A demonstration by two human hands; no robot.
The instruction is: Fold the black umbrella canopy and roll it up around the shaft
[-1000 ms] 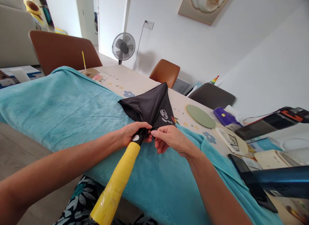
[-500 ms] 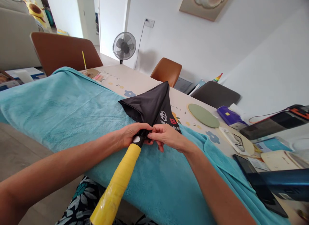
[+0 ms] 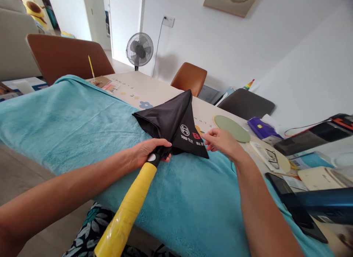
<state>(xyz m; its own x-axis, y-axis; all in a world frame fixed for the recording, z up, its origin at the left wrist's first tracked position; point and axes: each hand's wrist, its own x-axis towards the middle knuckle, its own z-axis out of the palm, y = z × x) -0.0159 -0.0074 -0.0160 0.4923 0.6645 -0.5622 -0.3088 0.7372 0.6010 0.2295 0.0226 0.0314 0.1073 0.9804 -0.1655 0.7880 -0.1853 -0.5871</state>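
Note:
A racket with a yellow-wrapped handle (image 3: 129, 209) points toward me, its head hidden inside a black cloth cover (image 3: 172, 124) printed with a white logo and red letters. It rests on a teal towel (image 3: 82, 117) spread over the table. My left hand (image 3: 150, 151) is closed round the neck of the cover where it meets the handle. My right hand (image 3: 222, 141) is at the cover's right edge, fingers pinching the fabric near the printed letters.
Right of the towel lie a green round mat (image 3: 232, 128), a purple pack (image 3: 261, 128), papers, a black phone (image 3: 296, 213) and a dark blue tube (image 3: 325, 205). Brown chairs (image 3: 66, 58) and a standing fan (image 3: 139, 50) are beyond the table.
My right hand left the neck of the cover and slid right along the fabric's lower edge, spreading it out. My left hand stayed at the neck.

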